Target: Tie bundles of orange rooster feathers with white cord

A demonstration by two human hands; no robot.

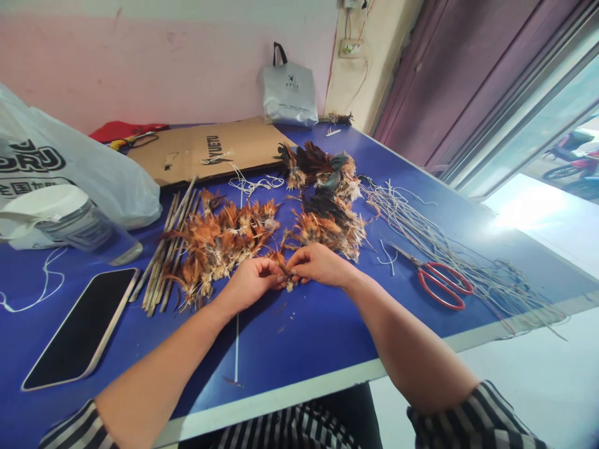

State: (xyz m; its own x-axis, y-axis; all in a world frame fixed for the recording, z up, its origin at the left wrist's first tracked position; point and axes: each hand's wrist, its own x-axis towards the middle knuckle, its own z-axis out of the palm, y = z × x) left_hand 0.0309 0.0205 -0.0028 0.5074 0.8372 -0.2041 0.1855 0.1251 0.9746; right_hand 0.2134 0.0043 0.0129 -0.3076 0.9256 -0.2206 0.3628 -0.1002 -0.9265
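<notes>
My left hand [256,279] and my right hand [316,264] meet at the middle of the blue table, fingertips pinched together. Between them is a small bunch of brown feathers [289,285], its pale quill ends pointing down toward me. Just beyond my left hand spread several tufts of orange-brown feathers [219,240]. Past my right hand lies a pile of brown and black feathers [330,227], with dark, glossy feathers [330,165] farther back. The fingers partly cover the held bunch.
Red-handled scissors [444,285] and a tangle of pale strings [435,243] lie right. Thin sticks [161,262], a phone [79,327], a clear cup [88,227] and a plastic bag [79,162] are left. Flattened cardboard [182,146] and a silver bag [290,93] stand behind.
</notes>
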